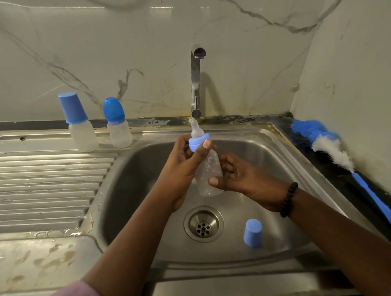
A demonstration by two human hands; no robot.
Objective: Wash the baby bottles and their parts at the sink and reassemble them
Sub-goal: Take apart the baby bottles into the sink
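Note:
Over the steel sink [129,192] I hold a clear baby bottle [208,169] with a blue collar and a teat on top, tilted, its teat right under the tap's spout [196,112]. My left hand [184,164] grips the neck and the blue collar. My right hand [236,175] is curled round the lower body of the same bottle. A loose blue cap [252,233] stands mouth down on the sink floor, right of the drain [203,224]. Two capped bottles [81,126] [117,124] stand on the back of the drainboard.
The ribbed drainboard [40,190] lies to the left, wet near its front. A blue-and-white bottle brush [332,149] lies on the dark counter to the right, its handle pointing toward me. Marble walls close off the back and the right side.

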